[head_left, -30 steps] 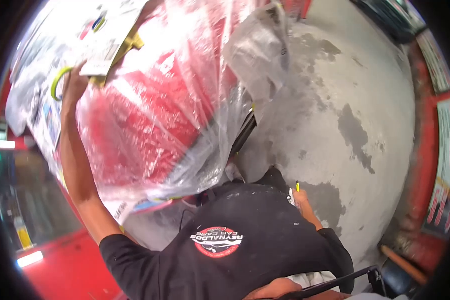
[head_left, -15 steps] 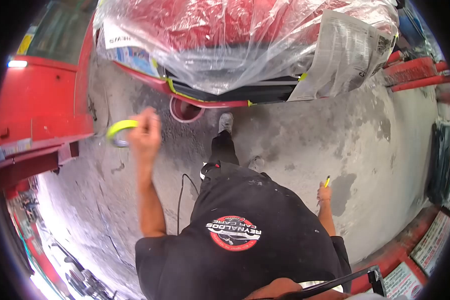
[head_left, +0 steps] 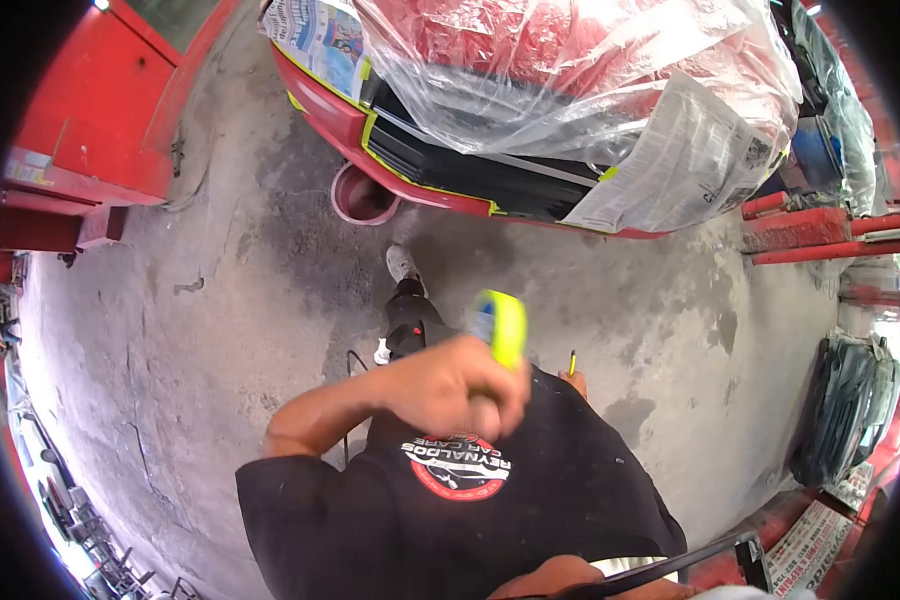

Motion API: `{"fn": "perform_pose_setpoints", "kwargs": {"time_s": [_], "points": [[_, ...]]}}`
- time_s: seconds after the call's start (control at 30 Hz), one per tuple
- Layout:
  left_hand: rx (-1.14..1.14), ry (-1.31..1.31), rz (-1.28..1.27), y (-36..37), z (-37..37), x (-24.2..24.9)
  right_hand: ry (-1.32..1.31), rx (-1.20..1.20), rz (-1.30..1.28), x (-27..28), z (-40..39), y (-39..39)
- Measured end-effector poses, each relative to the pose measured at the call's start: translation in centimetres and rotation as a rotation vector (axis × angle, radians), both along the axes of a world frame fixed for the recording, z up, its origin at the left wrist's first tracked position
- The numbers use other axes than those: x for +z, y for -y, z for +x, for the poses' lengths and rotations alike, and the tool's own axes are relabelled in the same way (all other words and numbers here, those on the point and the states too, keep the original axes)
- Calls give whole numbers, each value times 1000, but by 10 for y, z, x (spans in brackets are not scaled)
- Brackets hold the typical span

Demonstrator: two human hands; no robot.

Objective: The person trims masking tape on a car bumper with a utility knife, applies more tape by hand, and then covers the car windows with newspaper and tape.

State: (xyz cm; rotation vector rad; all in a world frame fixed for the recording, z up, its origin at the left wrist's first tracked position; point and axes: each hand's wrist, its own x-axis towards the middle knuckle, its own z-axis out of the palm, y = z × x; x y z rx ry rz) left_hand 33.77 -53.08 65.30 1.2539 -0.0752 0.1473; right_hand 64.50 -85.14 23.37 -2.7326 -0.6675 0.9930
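My left hand (head_left: pixel 450 385) is drawn in front of my chest and grips a roll of yellow-green masking tape (head_left: pixel 500 325). My right hand (head_left: pixel 573 380) hangs low at my side, mostly hidden behind my black shirt, and holds a thin yellow stick-like item (head_left: pixel 572 361) that I cannot identify. Ahead stands a red car (head_left: pixel 350 125) whose front is wrapped in clear plastic sheeting (head_left: pixel 570 70) and newspaper (head_left: pixel 685 160), edged with yellow tape. My foot (head_left: pixel 402 265) is on the concrete just short of the car.
A red bucket (head_left: pixel 363 196) sits on the stained concrete floor (head_left: pixel 200 330) under the car's bumper. Another red body panel (head_left: pixel 100 110) is at the upper left. Red rails (head_left: pixel 820 230) and covered items (head_left: pixel 845 400) line the right side.
My left hand has come down from the car's masking and swung in to my chest with the tape roll. The view has turned and pulled back from the car.
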Motion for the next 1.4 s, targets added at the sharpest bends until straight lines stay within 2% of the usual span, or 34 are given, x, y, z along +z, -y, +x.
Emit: {"fn": "perform_pose_setpoints", "kwargs": {"time_s": [0.03, 0.07, 0.1, 0.13, 0.2, 0.23, 0.27, 0.33, 0.4, 0.47, 0.5, 0.57, 0.6, 0.63, 0.67, 0.7, 0.8, 0.87, 0.9, 0.97, 1.0, 1.03, 1.07, 1.1, 1.17, 1.27, 1.33, 1.4], "points": [[-149, 94, 6, 0, 10, 27, -114, -31, 65, -50, 13, 13], [-189, 389, -12, 7, 27, 37, -233, -58, 131, -72, 24, 22], [-334, 356, -112, 12, 33, 52, -28, -33, 106, -80, 42, 47], [-400, 464, -93, 19, 44, 60, 172, -5, 95, -90, 51, 45], [-527, 612, 5, 22, 60, 70, -203, -283, 209, 13, 22, -3], [-604, 644, -75, 21, 67, 75, -212, -314, 151, 36, 19, -9], [-693, 678, -148, 18, 75, 81, -214, -352, 107, 39, 20, -8], [-694, 654, -139, 28, 86, 71, -60, -270, 59, 23, 16, 8], [-684, 632, -134, 23, 88, 72, -27, -273, 51, 2, 11, 21], [-428, 276, 7, 3, 84, 84, -52, -317, 65, -18, 3, 26], [-159, 355, 179, -8, 84, 81, -68, -344, 70, -23, -2, 33], [471, 264, 766, -48, 73, 78, -100, -395, 82, -30, -9, 38], [677, 221, 816, -71, 71, 75, -107, -426, 80, -34, -15, 46], [842, -11, 781, -99, 67, 71, -118, -447, 82, -36, -19, 49], [1063, -75, 931, -137, 66, 68, -130, -467, 79, -36, -23, 51], [1188, -149, 896, -177, 65, 71, -142, -482, 81, -38, -28, 49], [1368, -410, 1083, -311, 59, 71, -160, -541, 122, -39, -35, 33], [1500, -296, 1227, -410, 66, 60, -170, -582, 177, -41, -36, 15], [1508, -258, 1235, -456, 74, 59, -170, -605, 213, -44, -36, 4], [1574, -307, 1453, -540, 95, 64, -176, -660, 332, -60, -32, -18], [1581, -271, 1455, -576, 107, 71, -185, -688, 399, -67, -29, -31], [1554, -346, 1592, -609, 119, 77, -196, -725, 458, -68, -29, -48], [1513, -428, 1727, -635, 133, 81, -190, -744, 468, -51, -33, -71], [1409, -564, 1719, -650, 147, 93, -143, -753, 470, -25, -37, -85], [1314, -575, 1753, -703, 176, 95, -89, -793, 430, 13, -51, -110], [1168, -664, 1901, -743, 214, 86, -73, -750, 335, 25, -89, -132], [1105, -691, 1892, -737, 232, 96, -170, -954, 505, 16, -123, -140], [1046, -662, 1898, -751, 251, 88, -136, -999, 438, 16, -144, -149]]}}
